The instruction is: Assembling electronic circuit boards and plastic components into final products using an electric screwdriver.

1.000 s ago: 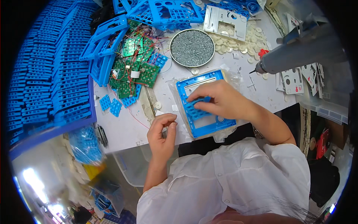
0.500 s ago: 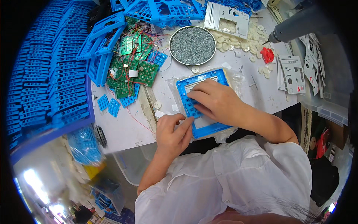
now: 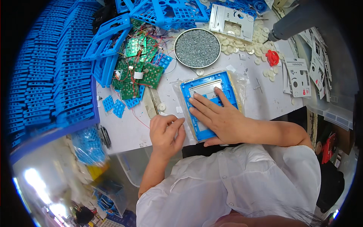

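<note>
A blue plastic housing (image 3: 204, 80) with a white panel set in it lies face down on the worktable in front of me. My right hand (image 3: 223, 121) rests flat across its lower right part, fingers spread, thumb near the bottom edge. The palm hides much of the housing's inside. Clear plastic wrap (image 3: 242, 84) sticks out from under the housing. Just left of the housing, my left hand (image 3: 163, 132) is held with its fingers curled and thumb close to the index finger. Whether anything small sits between them I cannot make out.
A round tin of small screws (image 3: 197, 48) stands beyond the housing. Green circuit boards (image 3: 149, 73) with wires lie left of it, beside stacked blue housings (image 3: 72, 68). An electric screwdriver (image 3: 283, 28) hangs at right above cream discs (image 3: 261, 36); white panels (image 3: 298, 77) lie nearby.
My right hand has gone from bent fingers working inside the housing to lying flat on it. My left hand has drawn back leftward, off the housing's edge.
</note>
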Demonstrator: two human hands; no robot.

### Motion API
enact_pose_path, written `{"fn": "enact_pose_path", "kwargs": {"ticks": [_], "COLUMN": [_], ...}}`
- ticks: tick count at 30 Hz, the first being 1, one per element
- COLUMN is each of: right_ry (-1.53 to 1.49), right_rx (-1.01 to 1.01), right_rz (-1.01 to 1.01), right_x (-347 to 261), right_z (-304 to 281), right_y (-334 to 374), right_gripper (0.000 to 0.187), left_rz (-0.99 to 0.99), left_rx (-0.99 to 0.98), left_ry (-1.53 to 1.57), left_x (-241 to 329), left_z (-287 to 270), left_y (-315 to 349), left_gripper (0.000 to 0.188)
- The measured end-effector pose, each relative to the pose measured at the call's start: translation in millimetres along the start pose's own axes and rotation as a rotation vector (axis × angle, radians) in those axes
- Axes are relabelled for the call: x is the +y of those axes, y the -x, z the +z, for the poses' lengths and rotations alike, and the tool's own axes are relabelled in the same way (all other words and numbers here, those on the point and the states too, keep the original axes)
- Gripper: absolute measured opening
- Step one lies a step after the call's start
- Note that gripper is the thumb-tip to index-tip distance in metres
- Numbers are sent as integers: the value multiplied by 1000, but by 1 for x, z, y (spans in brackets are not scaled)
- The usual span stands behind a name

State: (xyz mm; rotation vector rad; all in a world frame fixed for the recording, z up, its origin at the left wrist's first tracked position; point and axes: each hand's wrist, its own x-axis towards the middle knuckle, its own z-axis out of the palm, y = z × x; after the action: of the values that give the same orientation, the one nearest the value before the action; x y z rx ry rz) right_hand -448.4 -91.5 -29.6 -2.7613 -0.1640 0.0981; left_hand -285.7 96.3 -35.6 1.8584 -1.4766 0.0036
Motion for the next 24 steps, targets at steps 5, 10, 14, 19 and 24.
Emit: {"fn": "enact_pose_path", "kwargs": {"ticks": [5,10,14,19,24], "right_ry": [-78,-100,-112,-111,-111], "right_rx": [123,153,107,84,88], "right_rz": [-1,7,28,-19,-53], "right_x": [-2,-1,-3,-7,-11], "right_z": [-16,-33,-25,-22,-23], "right_y": [2,28,44,36,21], "right_gripper": [92,85,80,80,85], "left_rz": [-44,-195,-150,-460,-248], "left_rx": [70,67,65,161,176], "left_ry": [-190,-238,-254,-422,-505], "left_x": [-31,-60,-64,-92,-132], "left_z": [-22,-41,-42,-64,-58], "left_y": [-18,-39,-46,-37,-32], "left_gripper": [24,17,13,12,35]}}
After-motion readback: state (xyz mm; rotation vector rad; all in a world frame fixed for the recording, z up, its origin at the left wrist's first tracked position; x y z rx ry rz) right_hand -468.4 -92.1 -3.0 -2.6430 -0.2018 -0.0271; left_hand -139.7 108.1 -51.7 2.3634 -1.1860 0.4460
